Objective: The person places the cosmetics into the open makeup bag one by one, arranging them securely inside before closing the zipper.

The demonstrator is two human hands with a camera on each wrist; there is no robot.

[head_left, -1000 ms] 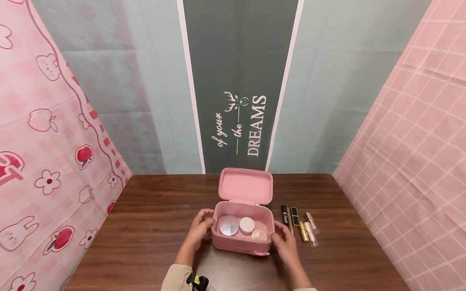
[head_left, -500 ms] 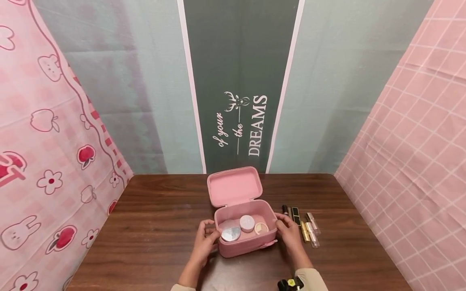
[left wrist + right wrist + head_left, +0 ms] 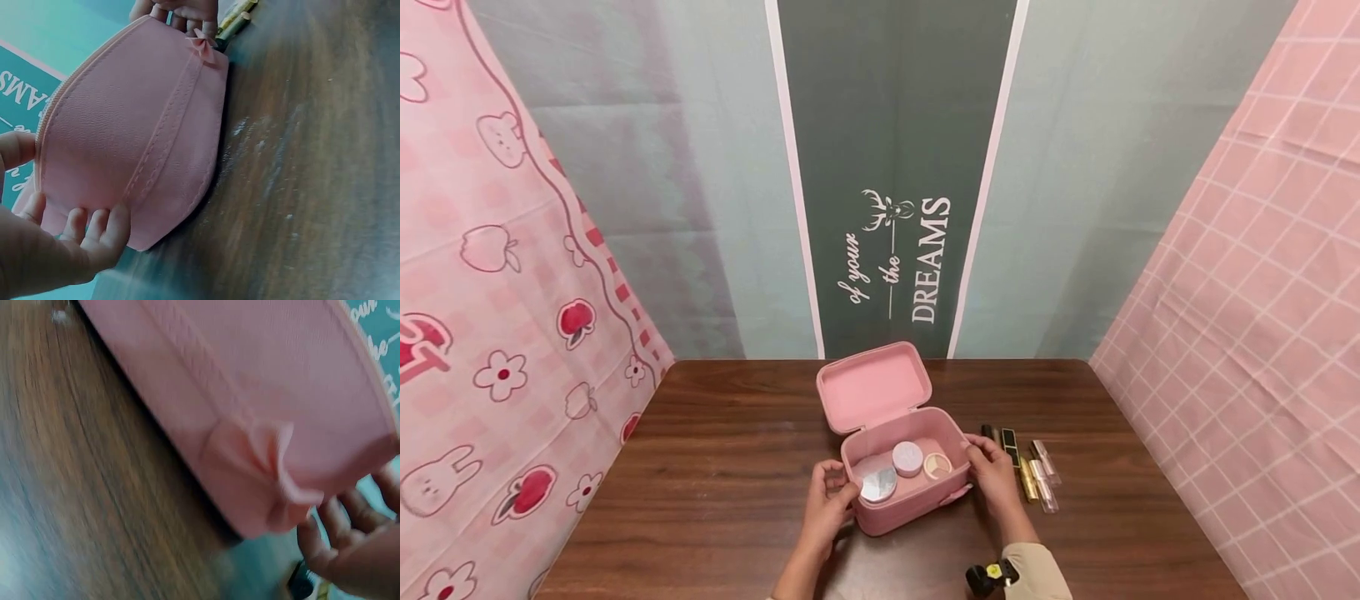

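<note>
A pink makeup case [image 3: 902,514] stands on the table with its zippered lid [image 3: 874,387] raised, tilting back behind it. Inside lie a silver round compact [image 3: 877,483], a pale pink round box [image 3: 907,459] and a cream-coloured disc [image 3: 937,466]. My left hand [image 3: 829,510] grips the left end, thumb at the rim and fingers against the side wall. At the opposite end my right hand [image 3: 997,477] holds the case, thumb on the rim. A fabric bow [image 3: 272,469] decorates the front wall in the right wrist view, close to the right fingers.
Right of the case lie a black-and-gold rectangular item [image 3: 1011,447], a gold tube [image 3: 1028,482] and several clear tubes [image 3: 1043,485], close to my right hand. The wooden table [image 3: 722,467] ends at a hanging curtain [image 3: 887,125] behind, with pink cloths at both sides.
The case has turned counterclockwise, its lid swinging left and its right end moving away from me. Both hands have stayed at its ends; the contents shifted slightly with it.
</note>
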